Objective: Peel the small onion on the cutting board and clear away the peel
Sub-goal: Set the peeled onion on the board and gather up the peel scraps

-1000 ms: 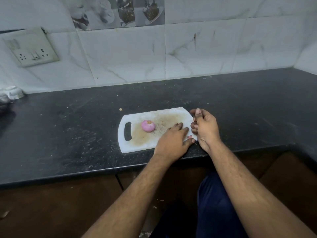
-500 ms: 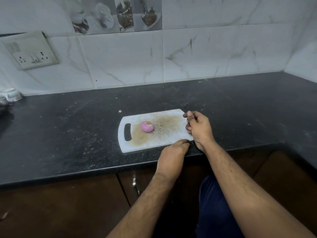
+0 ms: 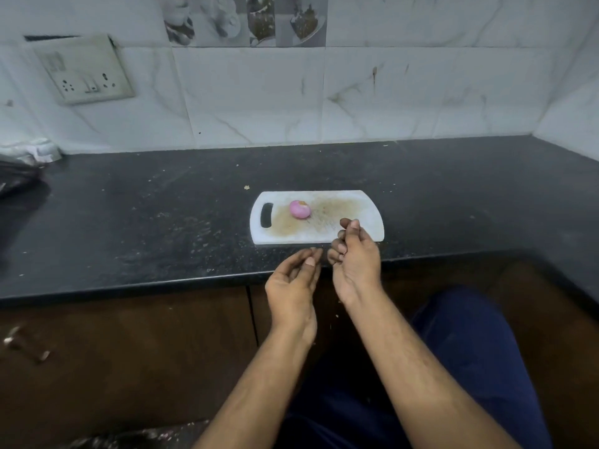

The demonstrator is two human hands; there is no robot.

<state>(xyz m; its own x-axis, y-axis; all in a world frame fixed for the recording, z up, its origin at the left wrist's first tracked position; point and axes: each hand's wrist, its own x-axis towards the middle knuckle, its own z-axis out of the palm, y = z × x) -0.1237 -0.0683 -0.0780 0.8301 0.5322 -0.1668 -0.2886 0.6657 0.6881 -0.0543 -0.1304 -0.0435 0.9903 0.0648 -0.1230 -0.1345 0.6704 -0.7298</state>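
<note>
A small pink onion point(image 3: 300, 209), its skin off, lies on the left half of the white cutting board point(image 3: 364, 207), close to the handle slot. The board is stained brown in the middle, and I see no loose peel on it. My left hand point(image 3: 291, 286) hovers at the counter's front edge, just below the board, palm turned right and fingers loosely apart. My right hand point(image 3: 355, 257) is beside it, over the board's near right corner, fingers curled into the palm. Whether peel lies inside that fist is hidden.
The board rests on a black stone counter point(image 3: 146, 222) dusted with crumbs; a small scrap point(image 3: 246, 187) lies behind it. Tiled walls close the back and right. A socket plate point(image 3: 86, 71) hangs at the upper left, a dark bundle point(image 3: 19, 179) sits far left. Brown cabinet doors point(image 3: 129, 351) are below.
My left hand slid off the board's near edge and lifted clear of the counter. My right hand came back from the board's right end towards the front edge, still curled.
</note>
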